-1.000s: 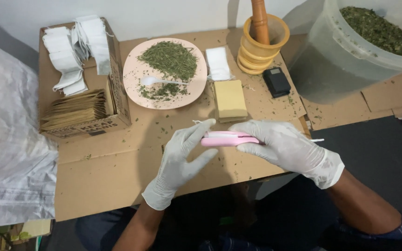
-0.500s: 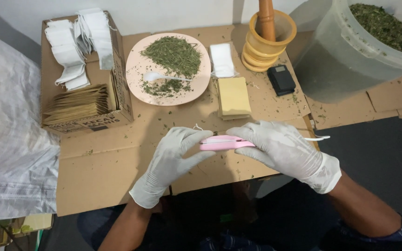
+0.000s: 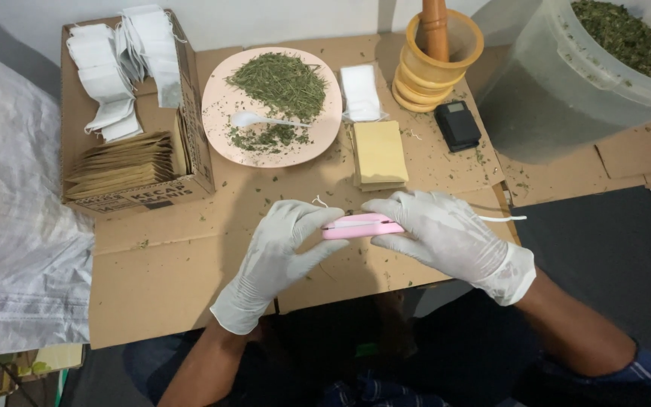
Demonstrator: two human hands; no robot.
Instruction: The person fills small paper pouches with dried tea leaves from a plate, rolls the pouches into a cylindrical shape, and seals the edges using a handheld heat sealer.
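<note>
The right hand (image 3: 446,234) is clamped on the pink handheld sealer (image 3: 362,225) above the near edge of the tabletop (image 3: 182,264); the left hand (image 3: 280,245) pinches its free end. Judged step: sealing a sachet. Next move calls for steady, even pressure.

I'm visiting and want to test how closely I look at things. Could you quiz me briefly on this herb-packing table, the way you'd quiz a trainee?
1. True or false: the white spoon lies on the pink plate.
2. What does the right hand grip while the left hand touches its end?
A. a wooden pestle
B. a pink handheld device
C. a black scale
3. Fill in: the wooden pestle stands in the yellow ____.

Key: 1 true; 2 B; 3 mortar.
</note>
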